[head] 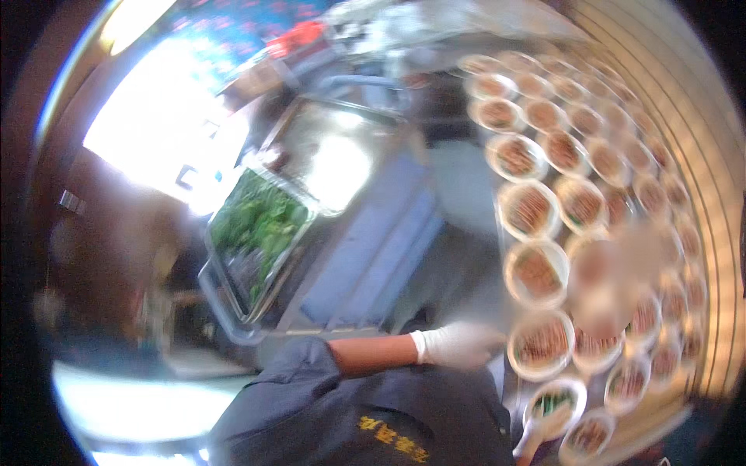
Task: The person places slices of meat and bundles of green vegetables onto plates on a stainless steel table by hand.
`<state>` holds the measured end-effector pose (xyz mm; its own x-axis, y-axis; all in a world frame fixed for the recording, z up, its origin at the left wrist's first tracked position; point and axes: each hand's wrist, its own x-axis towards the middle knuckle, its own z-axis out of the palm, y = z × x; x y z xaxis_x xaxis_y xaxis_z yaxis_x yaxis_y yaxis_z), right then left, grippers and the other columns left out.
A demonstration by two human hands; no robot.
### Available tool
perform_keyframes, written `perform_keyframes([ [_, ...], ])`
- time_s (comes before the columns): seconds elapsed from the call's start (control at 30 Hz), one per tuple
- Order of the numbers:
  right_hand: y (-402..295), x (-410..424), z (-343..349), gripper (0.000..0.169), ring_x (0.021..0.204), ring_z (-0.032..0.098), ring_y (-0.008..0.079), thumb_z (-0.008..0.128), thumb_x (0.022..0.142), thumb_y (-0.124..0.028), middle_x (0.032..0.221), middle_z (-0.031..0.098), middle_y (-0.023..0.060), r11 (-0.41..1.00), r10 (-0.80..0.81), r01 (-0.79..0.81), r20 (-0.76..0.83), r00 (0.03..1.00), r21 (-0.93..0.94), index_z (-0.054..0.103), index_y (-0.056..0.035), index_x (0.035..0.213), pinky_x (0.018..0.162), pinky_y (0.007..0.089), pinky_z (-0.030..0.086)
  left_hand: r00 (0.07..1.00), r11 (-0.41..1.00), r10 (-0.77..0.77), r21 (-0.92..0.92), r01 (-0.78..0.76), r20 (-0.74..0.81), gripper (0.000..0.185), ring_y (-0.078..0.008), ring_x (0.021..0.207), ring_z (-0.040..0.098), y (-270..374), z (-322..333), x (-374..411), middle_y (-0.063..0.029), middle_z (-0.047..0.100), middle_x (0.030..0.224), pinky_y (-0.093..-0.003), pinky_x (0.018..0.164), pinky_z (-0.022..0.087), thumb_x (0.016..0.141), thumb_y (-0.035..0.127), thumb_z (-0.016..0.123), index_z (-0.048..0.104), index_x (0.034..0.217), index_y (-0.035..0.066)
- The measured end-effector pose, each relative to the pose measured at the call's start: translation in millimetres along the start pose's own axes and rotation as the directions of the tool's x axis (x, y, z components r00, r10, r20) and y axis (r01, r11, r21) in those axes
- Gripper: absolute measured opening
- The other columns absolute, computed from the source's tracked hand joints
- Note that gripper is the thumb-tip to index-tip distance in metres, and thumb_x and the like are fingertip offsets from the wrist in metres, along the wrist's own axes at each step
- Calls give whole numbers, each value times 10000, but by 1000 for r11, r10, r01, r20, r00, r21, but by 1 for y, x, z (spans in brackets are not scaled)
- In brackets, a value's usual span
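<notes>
My left hand, in a white glove, reaches across in front of my dark clothes, close to the left rim of a bowl of sliced food. Motion blur hides its fingers and whether it holds anything. At the lower right, my right hand is over the near edge of a white bowl with green leaves. Its fingers are blurred too, so its grip is unclear. Rows of round white bowls stretch away on the right, many topped with brownish sliced food.
Left of centre is a metal tray of green leaves, beside a shiny metal tray. Blue panels lie between the trays and the bowls. Cardboard boxes and clear plastic are at the back. A slatted wooden surface curves along the right.
</notes>
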<state>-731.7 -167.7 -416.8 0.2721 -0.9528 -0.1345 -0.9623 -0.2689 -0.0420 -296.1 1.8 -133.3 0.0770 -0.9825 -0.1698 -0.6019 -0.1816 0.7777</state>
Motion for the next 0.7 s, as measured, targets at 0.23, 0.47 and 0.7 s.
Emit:
perform_keyframes([
  [0.23, -170, 49, -169, 822, 1573, 323, 390, 662, 898, -11, 1698, 312, 260, 779, -374, 371, -100, 922, 505, 315, 11, 1643, 1292, 464, 262, 861, 997, -71, -51, 53, -504, 519, -405, 1114, 695, -33, -83, -70, -221, 687, 1218, -476, 975, 576, 954, 137, 688, 586, 1454, 49],
  [0.47, -326, 63, -184, 640, 1477, 478, 333, 566, 933, 88, 1657, 427, 216, 720, -506, 511, -149, 850, 469, 472, 37, 1565, 1236, 403, 356, 601, 629, -222, 358, 690, -768, 242, -283, 909, 734, -159, -357, -188, -157, 746, 1056, -412, 837, 604, 954, 73, 618, 716, 1172, 38],
  [0.7, -438, -7, -158, 703, 1508, 449, 323, 518, 910, 114, 1629, 462, 186, 583, -470, 258, 60, 881, 771, 396, 48, 1600, 1248, 421, 332, 419, 319, -530, 285, 904, -737, 336, -267, 1074, 673, -413, -546, -368, -96, 689, 1156, -432, 867, 564, 959, 224, 672, 667, 1277, 114],
])
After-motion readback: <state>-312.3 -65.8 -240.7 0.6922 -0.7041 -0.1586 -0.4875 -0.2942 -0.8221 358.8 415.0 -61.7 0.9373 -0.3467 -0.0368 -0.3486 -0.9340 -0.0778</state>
